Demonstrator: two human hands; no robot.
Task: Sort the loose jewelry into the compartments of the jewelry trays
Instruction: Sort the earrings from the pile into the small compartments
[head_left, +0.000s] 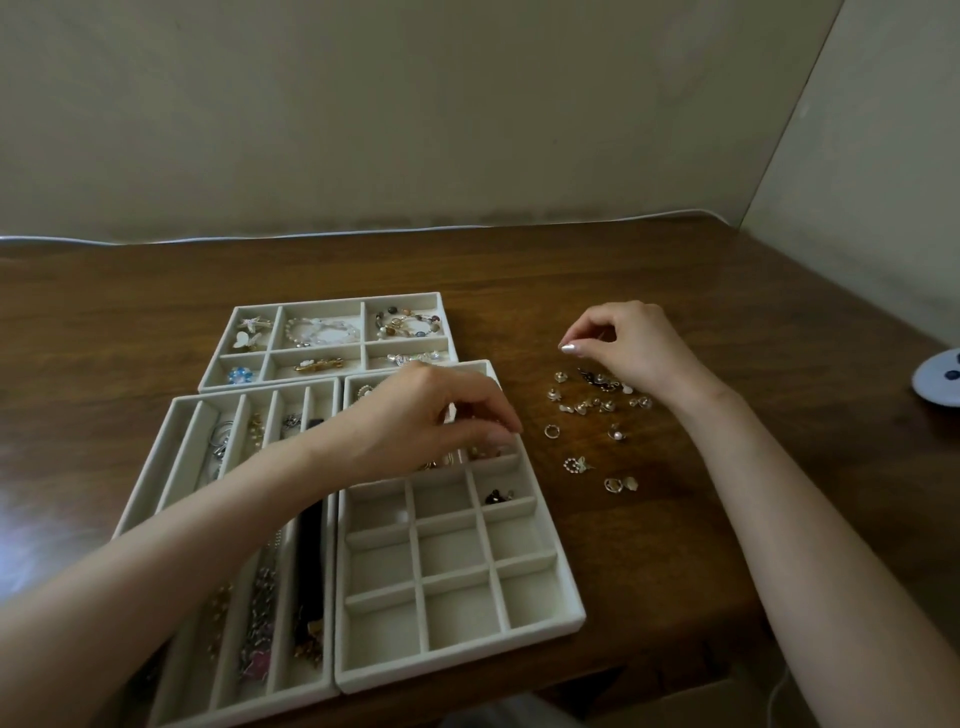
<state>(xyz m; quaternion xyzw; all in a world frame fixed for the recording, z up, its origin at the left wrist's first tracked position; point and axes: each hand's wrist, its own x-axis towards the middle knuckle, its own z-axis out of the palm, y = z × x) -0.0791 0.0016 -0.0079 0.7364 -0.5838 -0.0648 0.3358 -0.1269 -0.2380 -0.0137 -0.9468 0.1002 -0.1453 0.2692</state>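
Loose jewelry, mostly small gold and pearl pieces, lies scattered on the bare wood of the table, at about 2 o'clock from the grid tray and just beside its right wall. A small ring and a pearl piece sit apart in the scatter. The right hand hovers at the 12 o'clock edge of the scatter, fingers curled and thumb meeting forefinger; I cannot tell whether anything is pinched there. The left hand reaches over the far rows of the grid tray, fingertips bunched and pointing down above a right-column compartment, blurred, so I cannot tell if it holds a piece. One compartment nearer the person holds a dark item. A long-slot tray with chains touches the grid tray at 9 o'clock, and a third tray with bracelets and brooches sits at 11 o'clock. A white, blue-spotted object rests at 3 o'clock.
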